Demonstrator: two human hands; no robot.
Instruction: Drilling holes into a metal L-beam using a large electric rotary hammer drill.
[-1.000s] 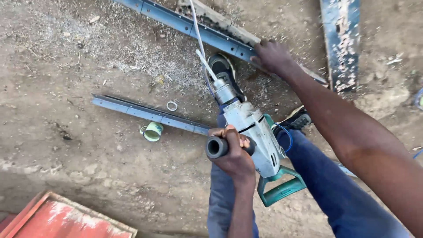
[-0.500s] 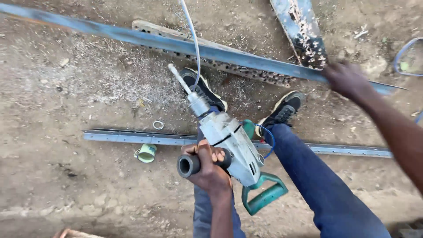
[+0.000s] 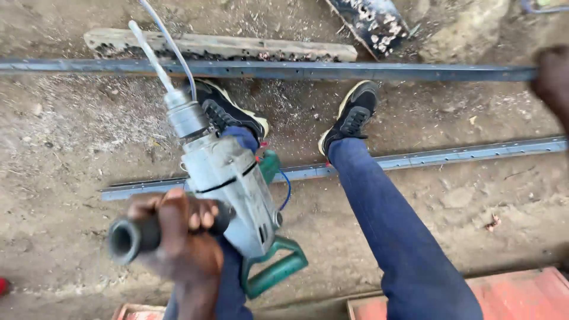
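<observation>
Drill (image 3: 228, 184), electric, pale grey body with green rear handle, occupying the centre-left of the frame and tilted so that its long bit points toward the upper left. Side grip (image 3: 133, 236), black and cylindrical, juts from the body toward the lower left; the left hand (image 3: 181, 237) is wrapped round it, fingers (image 3: 198, 214) clenched over the grip, carrying the tool above the ground. Cable (image 3: 172, 44), pale, runs from the upper edge of the frame down past the chuck. Right hand (image 3: 551, 80), blurred at the upper right edge, sits at the end of the upper steel rail (image 3: 332, 71); whether its fingers grip the rail cannot be told. Upper steel rail, blue-grey, lies level across the top of the frame. Lower steel rail (image 3: 450, 155), perforated, runs across the middle of the frame beneath the person's legs, partly hidden by the drill. Shoes (image 3: 352, 115), black with pale soles, rest on the dirt ground (image 3: 59, 136) between the two rails. Wooden plank (image 3: 225, 46), weathered, lies just above the upper rail. Red sheet (image 3: 521, 296), flat, fills the lower right corner.
</observation>
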